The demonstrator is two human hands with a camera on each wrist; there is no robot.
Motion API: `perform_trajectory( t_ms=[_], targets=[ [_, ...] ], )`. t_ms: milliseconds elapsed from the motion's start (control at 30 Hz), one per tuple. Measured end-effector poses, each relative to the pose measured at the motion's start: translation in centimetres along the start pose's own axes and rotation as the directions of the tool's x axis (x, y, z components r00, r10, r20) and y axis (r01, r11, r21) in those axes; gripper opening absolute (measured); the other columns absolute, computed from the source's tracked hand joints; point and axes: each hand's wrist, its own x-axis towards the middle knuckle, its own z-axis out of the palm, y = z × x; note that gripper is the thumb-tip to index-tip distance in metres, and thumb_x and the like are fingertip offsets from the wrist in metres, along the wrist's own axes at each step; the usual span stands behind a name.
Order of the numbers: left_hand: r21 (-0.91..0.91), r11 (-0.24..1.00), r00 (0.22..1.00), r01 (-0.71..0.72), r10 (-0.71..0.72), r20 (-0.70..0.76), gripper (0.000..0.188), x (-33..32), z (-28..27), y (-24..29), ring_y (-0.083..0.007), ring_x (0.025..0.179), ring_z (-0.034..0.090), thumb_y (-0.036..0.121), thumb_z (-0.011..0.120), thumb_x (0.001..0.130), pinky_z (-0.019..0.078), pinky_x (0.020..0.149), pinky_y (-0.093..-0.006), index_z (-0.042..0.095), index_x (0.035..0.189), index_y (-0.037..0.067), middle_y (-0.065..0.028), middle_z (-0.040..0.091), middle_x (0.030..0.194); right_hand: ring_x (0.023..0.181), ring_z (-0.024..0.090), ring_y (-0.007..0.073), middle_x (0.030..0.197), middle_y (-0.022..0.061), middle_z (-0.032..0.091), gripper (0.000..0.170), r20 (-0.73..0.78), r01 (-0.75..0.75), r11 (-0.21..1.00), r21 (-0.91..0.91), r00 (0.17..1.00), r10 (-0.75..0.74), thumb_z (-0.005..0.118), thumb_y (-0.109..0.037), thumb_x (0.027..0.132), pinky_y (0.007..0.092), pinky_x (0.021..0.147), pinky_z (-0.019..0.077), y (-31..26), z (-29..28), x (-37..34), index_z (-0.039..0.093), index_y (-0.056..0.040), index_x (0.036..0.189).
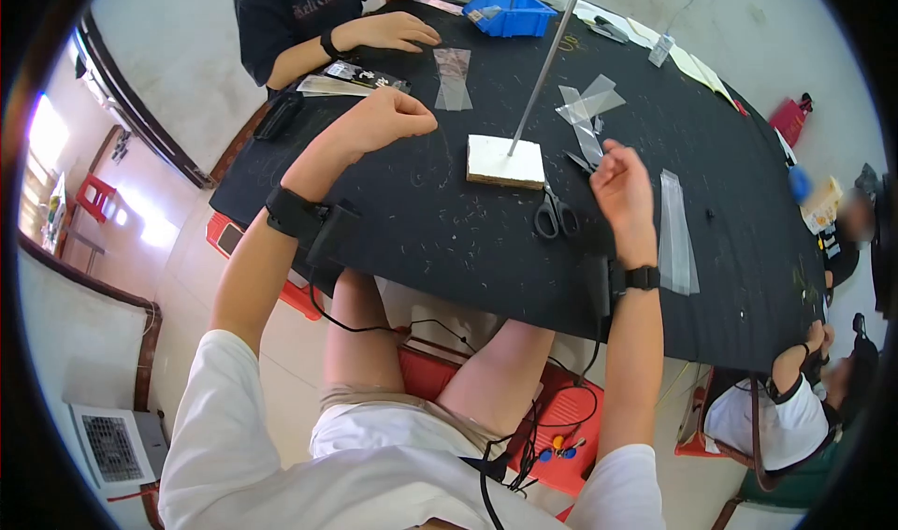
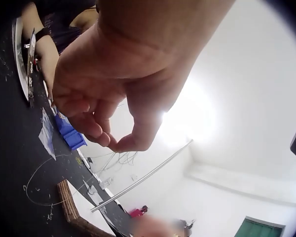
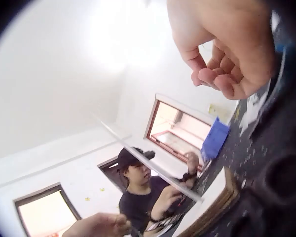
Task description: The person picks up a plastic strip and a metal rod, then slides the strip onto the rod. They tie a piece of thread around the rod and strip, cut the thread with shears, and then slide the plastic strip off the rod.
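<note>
My left hand (image 1: pixel 379 120) is raised left of a white-topped block (image 1: pixel 505 160) with an upright metal rod (image 1: pixel 544 76). In the left wrist view its thumb and fingertips pinch a thin thread (image 2: pixel 44 204), which loops down past the block (image 2: pixel 84 212). My right hand (image 1: pixel 624 188) hovers right of the block, fingers curled and tips meeting the thumb; a faint bit of thread shows in the right wrist view beside the pinching fingers (image 3: pixel 227 84). Black-handled scissors (image 1: pixel 556 217) lie between the block and my right hand, blades partly hidden.
Clear plastic strips (image 1: pixel 678 235) lie right of my right hand, others (image 1: pixel 587 109) behind the block and a film piece (image 1: pixel 453 79) behind left. A blue tray (image 1: pixel 510 17) and stapler (image 1: pixel 610 29) stand farther back. Another person's hand (image 1: pixel 398 31) rests at the far left.
</note>
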Motion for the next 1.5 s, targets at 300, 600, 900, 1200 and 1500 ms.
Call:
perform_trajectory(
  t_ms=[300, 600, 900, 1200, 1500],
  targets=[
    [-0.429, 0.880, 0.971, 0.205, -0.128, 0.203, 0.018, 1.5, 0.5, -1.4, -0.0016, 0.054, 0.041, 0.021, 0.062, 0.077, 0.0311, 0.047, -0.0147, 0.058, 0.063, 0.009, 0.0049, 0.048, 0.062, 0.066, 0.061, 0.0164, 0.074, 0.0082, 0.063, 0.023, 0.157, 0.165, -0.009, -0.986, 0.921, -0.358, 0.061, -0.028, 0.075, 0.0278, 0.061, 0.0464, -3.5, -2.6, 4.5, 0.067, -0.0078, 0.083],
    [-0.585, 0.722, 0.923, 0.369, -0.212, 0.320, 0.013, 2.7, 0.7, -5.8, -0.0032, 0.058, 0.042, 0.017, 0.057, 0.081, 0.0348, 0.050, -0.0162, 0.053, 0.072, 0.009, 0.0045, 0.047, 0.066, 0.078, 0.062, 0.0274, 0.078, 0.0123, 0.064, 0.031, 0.114, -0.046, -0.486, -0.873, 0.949, -0.295, 0.068, -0.035, 0.064, 0.0350, 0.068, 0.0483, -0.5, 1.7, 3.6, 0.063, -0.0074, 0.077],
    [-0.756, 0.507, 0.905, 0.415, -0.143, 0.401, 0.011, 2.5, 0.2, -7.1, -0.0039, 0.060, 0.041, 0.016, 0.056, 0.081, 0.0345, 0.051, -0.0156, 0.051, 0.074, 0.008, 0.0034, 0.044, 0.068, 0.069, 0.062, 0.0262, 0.071, 0.0100, 0.064, 0.018, 0.268, 0.041, -0.498, -0.866, 0.879, -0.394, 0.060, -0.022, 0.069, 0.0341, 0.063, 0.0478, -1.3, 2.4, 3.4, 0.063, -0.0053, 0.074],
    [-0.733, 0.556, 0.911, 0.393, -0.128, 0.392, 0.013, 2.2, 0.3, -6.9, -0.0046, 0.060, 0.039, 0.016, 0.055, 0.081, 0.0322, 0.051, -0.0169, 0.050, 0.072, 0.009, 0.0033, 0.043, 0.068, 0.055, 0.050, 0.0057, 0.067, 0.0004, 0.059, 0.014, 0.021, 0.214, 0.321, -0.923, 0.857, -0.514, 0.057, -0.017, 0.079, 0.0192, 0.047, 0.0342, -9.1, -2.4, -0.2, 0.064, -0.0043, 0.080],
    [-0.744, 0.551, 0.917, 0.379, -0.118, 0.380, 0.011, 2.2, 0.4, -6.9, -0.0045, 0.060, 0.042, 0.013, 0.057, 0.080, 0.0341, 0.051, -0.0166, 0.052, 0.072, 0.006, 0.0013, 0.048, 0.069, 0.052, 0.048, 0.0064, 0.063, 0.0011, 0.056, 0.014, -0.273, -0.111, 0.331, -0.937, 0.824, -0.496, 0.057, -0.014, 0.078, 0.0201, 0.048, 0.0356, -10.0, -10.6, -11.4, 0.063, -0.0019, 0.074]
  ],
)
